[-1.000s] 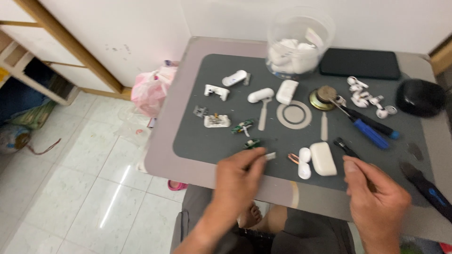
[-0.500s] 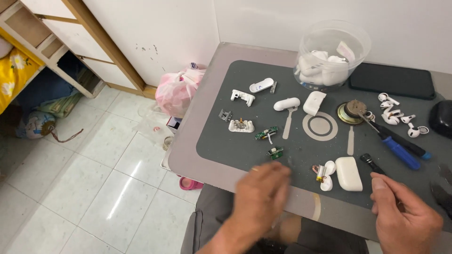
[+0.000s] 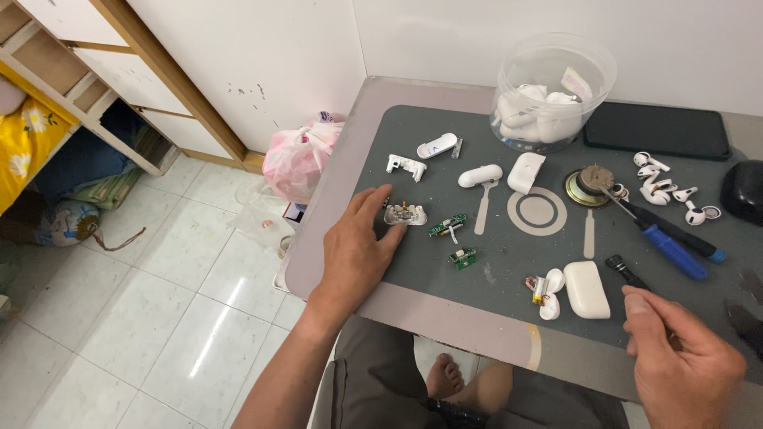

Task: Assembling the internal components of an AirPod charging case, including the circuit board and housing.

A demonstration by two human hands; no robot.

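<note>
Left hand [image 3: 358, 250] lying open on the dark grey work mat [image 3: 493, 262], fingertips touching a small silvery metal part with gold contacts [image 3: 405, 214].

Nothing is being gripped there; the part is sitting flat near the mat's left edge, beside two small green circuit boards [image 3: 449, 225]. The right hand [image 3: 683, 357] is curling loosely around a slim black-handled tool [image 3: 628, 272], just right of a white oblong plastic earbud case [image 3: 586, 289].
</note>
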